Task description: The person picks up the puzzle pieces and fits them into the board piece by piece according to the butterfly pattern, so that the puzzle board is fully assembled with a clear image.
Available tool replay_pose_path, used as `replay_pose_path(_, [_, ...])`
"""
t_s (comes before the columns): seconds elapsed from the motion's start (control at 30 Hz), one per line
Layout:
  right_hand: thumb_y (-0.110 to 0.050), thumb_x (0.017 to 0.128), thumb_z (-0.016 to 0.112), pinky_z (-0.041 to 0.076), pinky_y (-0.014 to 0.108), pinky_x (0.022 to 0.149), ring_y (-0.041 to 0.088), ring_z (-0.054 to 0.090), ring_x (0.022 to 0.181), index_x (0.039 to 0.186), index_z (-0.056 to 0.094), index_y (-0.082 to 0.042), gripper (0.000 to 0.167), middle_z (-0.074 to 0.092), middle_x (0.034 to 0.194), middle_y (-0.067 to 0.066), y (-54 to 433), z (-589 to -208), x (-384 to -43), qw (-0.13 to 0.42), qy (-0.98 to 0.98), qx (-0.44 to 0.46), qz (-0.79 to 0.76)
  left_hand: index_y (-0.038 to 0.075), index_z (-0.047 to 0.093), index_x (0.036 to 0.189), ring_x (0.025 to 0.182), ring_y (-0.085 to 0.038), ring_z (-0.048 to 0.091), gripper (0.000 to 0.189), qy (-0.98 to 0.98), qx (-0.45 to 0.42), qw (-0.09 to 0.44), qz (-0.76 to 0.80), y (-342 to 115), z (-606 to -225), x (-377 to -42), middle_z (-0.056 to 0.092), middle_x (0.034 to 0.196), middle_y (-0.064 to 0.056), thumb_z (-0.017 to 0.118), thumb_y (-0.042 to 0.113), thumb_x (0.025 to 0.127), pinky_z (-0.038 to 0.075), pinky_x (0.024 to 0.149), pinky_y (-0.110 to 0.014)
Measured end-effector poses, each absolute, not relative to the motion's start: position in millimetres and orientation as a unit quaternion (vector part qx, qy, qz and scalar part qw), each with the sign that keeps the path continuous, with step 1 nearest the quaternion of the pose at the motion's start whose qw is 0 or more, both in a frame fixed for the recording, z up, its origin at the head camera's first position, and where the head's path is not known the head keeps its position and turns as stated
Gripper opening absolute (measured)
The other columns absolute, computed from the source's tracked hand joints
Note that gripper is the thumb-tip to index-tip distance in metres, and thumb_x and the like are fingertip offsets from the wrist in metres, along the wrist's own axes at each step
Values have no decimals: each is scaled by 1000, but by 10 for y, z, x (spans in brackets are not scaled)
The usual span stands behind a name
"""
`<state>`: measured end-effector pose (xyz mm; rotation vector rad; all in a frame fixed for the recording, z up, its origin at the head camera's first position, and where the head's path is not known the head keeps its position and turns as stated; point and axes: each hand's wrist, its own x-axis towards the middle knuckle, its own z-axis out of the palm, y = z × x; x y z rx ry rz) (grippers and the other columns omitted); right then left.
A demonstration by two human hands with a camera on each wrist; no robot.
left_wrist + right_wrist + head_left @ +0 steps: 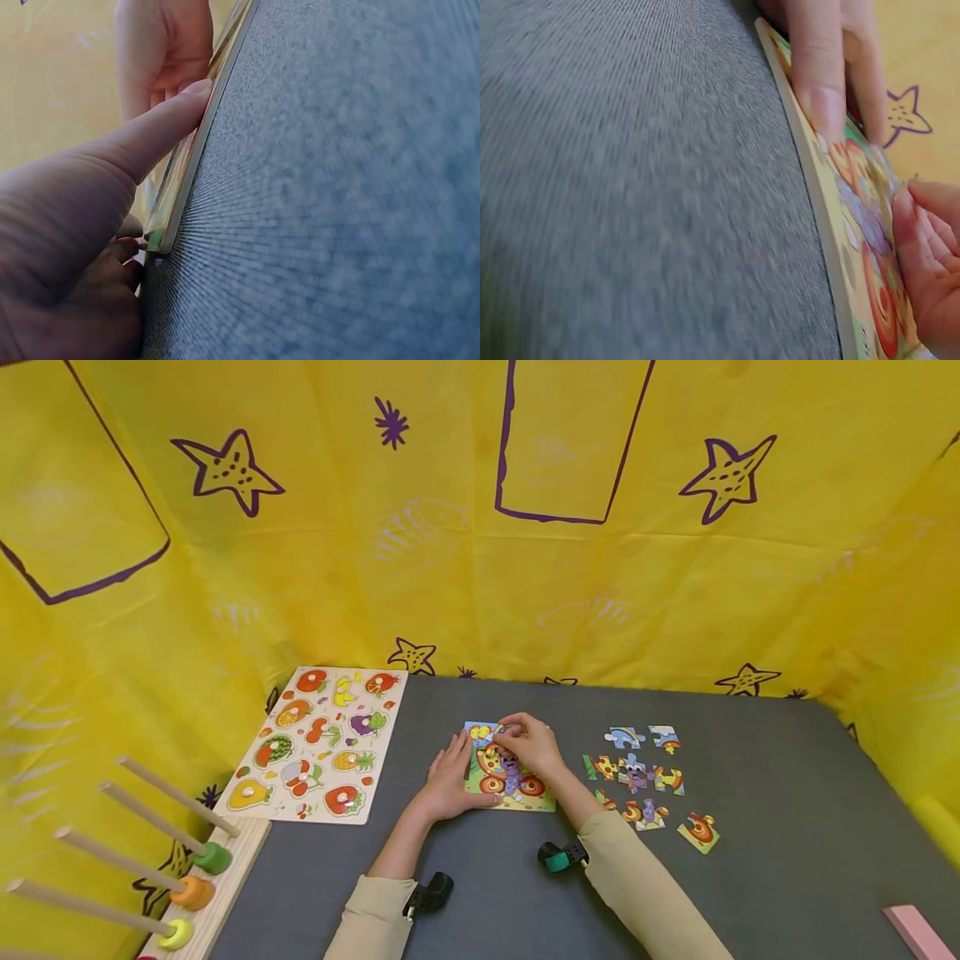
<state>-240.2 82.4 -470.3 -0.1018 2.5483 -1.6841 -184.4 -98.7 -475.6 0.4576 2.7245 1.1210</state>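
Note:
A small picture puzzle board [528, 803] with a purple-bodied butterfly on it lies on the dark table. My left hand [448, 783] rests along its left side with fingers stretched, the thumb [169, 127] reaching over the front edge. At the board's upper part, my right hand [534, 745] pinches a puzzle piece between thumb and fingertips, mostly hidden by the fingers. In the right wrist view, the left thumb [826, 112] presses on the board's face, close to the pinching right fingers [904, 214].
Loose puzzle pieces [632, 772] lie in rough rows right of the board, one piece [699, 832] set apart nearer me. A wooden fruit puzzle [311, 777] lies at left, by a peg stand [232, 868] with coloured rings. A pink block [918, 931] sits at lower right; yellow cloth [480, 593] hangs behind.

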Motion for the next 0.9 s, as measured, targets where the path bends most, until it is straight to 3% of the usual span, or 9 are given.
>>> replay_pose_path(0.2, [-17,87,75,51,26,54,11,63,58,109,68,-3,27,67,75,1,727,-4746,-2433,8,862,-65,-503,-3,19,153,148,-36,4,106,909,170,77,371,-1006,-4775,-1831,8,160,-22,81,38,78,4,116,-54])
replay_pose_path(0.5, [-20,87,75,45,26,59,12,54,64,109,71,-5,27,64,84,3,713,-4768,-2439,-36,902,-113,-415,-3,24,152,147,-38,6,102,911,183,68,363,-1002,-4783,-1843,8,160,-23,80,39,79,6,115,-55])
replay_pose_path(0.9, [-17,88,74,41,26,59,13,48,68,127,65,-4,42,60,101,10,865,-4735,-2402,6,900,-203,-385,-5,25,151,147,-39,5,101,912,173,73,364,-1001,-4778,-1846,9,160,-23,81,39,78,6,115,-55])
